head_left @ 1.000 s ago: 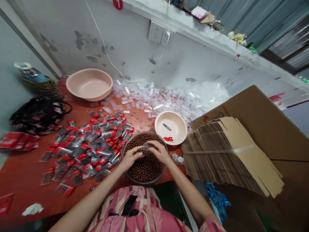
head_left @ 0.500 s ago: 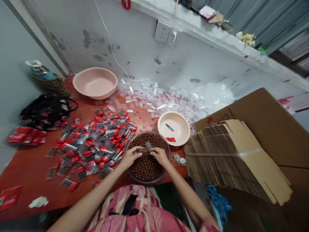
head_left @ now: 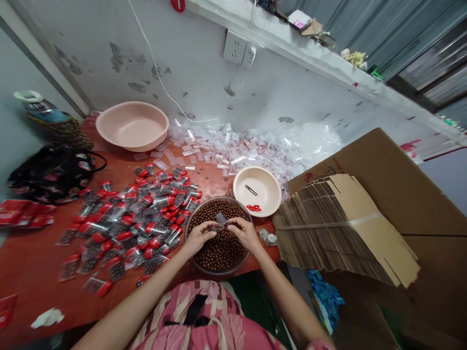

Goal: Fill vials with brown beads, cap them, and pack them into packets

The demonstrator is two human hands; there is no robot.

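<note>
Brown beads fill a clear bowl

The red-orange tabletop runs along a stained wall. A pink plastic basin sits at its far end, with a drift of small clear plastic bags spread beside it. A cream bowl stands near a clear bowl of brown beads. Red-topped bead packets lie scattered to the left, near a black bag, loose red packets and a crumpled tissue.
</note>
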